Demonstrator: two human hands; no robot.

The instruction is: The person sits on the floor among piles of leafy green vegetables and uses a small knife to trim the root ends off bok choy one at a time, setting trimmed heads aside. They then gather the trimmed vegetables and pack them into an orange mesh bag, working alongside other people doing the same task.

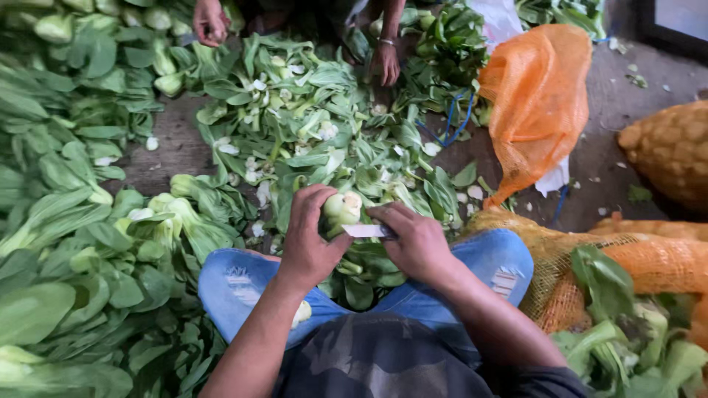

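My left hand (308, 234) grips a small bok choy (341, 208) by its pale green base, held between my knees. My right hand (413, 239) holds a short knife (366, 231), its flat blade pointing left against the underside of the bok choy's stem end. Both hands are over my lap, above my blue jeans (236, 284). Trimmed leaves lie on the ground just beyond my hands.
Bok choy heaps (81, 221) fill the left side and a pile of cut leaves (310, 118) lies in the middle. Another person's hands (210, 21) work at the far side. Orange mesh sacks (542, 96) stand at the right, one holding potatoes (671, 151).
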